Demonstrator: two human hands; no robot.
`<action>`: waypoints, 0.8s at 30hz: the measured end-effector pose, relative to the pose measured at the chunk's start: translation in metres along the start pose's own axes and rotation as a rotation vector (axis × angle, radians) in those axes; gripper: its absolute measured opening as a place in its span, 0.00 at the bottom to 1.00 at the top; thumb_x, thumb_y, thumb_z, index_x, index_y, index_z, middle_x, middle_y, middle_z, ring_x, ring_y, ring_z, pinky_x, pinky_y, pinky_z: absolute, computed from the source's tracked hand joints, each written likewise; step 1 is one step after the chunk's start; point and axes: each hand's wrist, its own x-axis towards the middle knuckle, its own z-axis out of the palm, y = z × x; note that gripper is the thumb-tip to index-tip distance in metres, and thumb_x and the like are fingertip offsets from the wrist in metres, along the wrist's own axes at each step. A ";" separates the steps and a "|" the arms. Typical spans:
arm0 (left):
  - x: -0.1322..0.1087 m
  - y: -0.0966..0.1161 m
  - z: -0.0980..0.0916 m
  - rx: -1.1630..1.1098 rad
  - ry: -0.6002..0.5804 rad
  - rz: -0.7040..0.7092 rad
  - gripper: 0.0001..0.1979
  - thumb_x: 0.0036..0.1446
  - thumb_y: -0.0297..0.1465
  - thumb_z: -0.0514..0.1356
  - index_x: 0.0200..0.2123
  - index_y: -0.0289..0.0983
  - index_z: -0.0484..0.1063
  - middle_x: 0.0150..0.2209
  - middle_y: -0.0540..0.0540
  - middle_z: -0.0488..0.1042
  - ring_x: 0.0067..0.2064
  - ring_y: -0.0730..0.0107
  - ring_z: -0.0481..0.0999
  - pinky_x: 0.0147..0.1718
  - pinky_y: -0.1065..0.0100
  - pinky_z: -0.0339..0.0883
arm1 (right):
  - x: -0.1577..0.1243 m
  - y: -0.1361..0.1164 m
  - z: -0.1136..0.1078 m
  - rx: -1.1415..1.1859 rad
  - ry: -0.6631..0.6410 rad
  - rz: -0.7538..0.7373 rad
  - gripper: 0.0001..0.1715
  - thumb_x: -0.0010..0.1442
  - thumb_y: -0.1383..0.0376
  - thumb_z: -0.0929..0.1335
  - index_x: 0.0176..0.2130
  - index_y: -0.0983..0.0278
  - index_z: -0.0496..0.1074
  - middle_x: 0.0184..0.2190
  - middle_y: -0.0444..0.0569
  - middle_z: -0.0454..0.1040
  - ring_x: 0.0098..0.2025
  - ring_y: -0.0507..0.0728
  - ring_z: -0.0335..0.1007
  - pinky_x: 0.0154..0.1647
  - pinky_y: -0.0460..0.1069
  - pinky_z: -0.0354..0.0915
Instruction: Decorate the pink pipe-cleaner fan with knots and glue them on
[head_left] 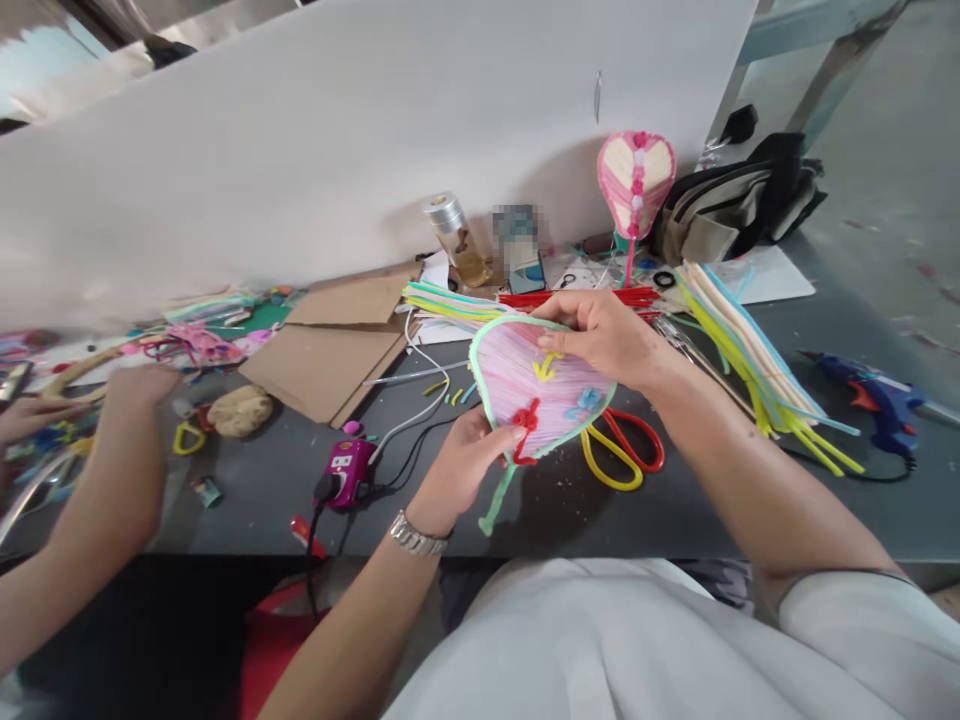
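A pink, heart-shaped hand fan [517, 370] with a mint-green fuzzy rim and short handle is tilted above the desk. My left hand [469, 455] grips its lower left edge near the handle, thumb beside a red pipe-cleaner flower [525, 420]. My right hand [600, 335] is closed on the upper right edge, some fingers behind the fan, its thumb on the front by a yellow pipe-cleaner piece [547, 367]. A blue flower [586, 402] sits at the fan's lower right. Beneath the fan, red and yellow loops [619, 462] like scissor handles stick out.
Pipe-cleaner bundles [750, 350] and a blue glue gun [874, 395] lie on the right. A finished pink fan [637, 185] stands at the back near a glass bottle [457, 240]. Cardboard [322, 365] and a purple power socket [351, 472] are left. Another person's arm [112, 480] reaches in.
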 end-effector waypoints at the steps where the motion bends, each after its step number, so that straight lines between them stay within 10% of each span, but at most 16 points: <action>1: 0.001 0.000 0.002 0.003 0.012 -0.007 0.13 0.51 0.39 0.70 0.30 0.36 0.75 0.26 0.52 0.74 0.26 0.73 0.68 0.25 0.71 0.60 | 0.001 0.002 0.000 0.001 0.001 -0.006 0.08 0.53 0.65 0.75 0.37 0.62 0.79 0.32 0.44 0.80 0.33 0.55 0.74 0.32 0.48 0.66; 10: 0.009 -0.012 0.008 -0.038 0.067 -0.049 0.10 0.50 0.37 0.70 0.30 0.36 0.76 0.25 0.52 0.74 0.27 0.71 0.70 0.26 0.70 0.62 | 0.011 0.027 0.006 -0.019 0.049 -0.025 0.12 0.56 0.62 0.75 0.41 0.63 0.78 0.30 0.45 0.80 0.33 0.55 0.75 0.32 0.49 0.70; 17: 0.016 -0.014 0.001 -0.310 0.137 -0.067 0.15 0.47 0.35 0.74 0.38 0.35 0.80 0.33 0.47 0.82 0.32 0.66 0.79 0.34 0.67 0.70 | -0.021 0.018 0.011 -0.501 0.430 -0.299 0.08 0.63 0.67 0.69 0.44 0.62 0.75 0.41 0.51 0.79 0.43 0.59 0.76 0.42 0.55 0.71; 24: 0.014 -0.031 -0.004 -0.400 0.283 -0.061 0.18 0.47 0.37 0.75 0.39 0.33 0.79 0.33 0.47 0.82 0.29 0.70 0.77 0.28 0.69 0.71 | -0.091 0.040 0.055 -0.648 0.203 -0.506 0.11 0.65 0.74 0.67 0.47 0.62 0.72 0.40 0.52 0.79 0.43 0.59 0.76 0.45 0.54 0.71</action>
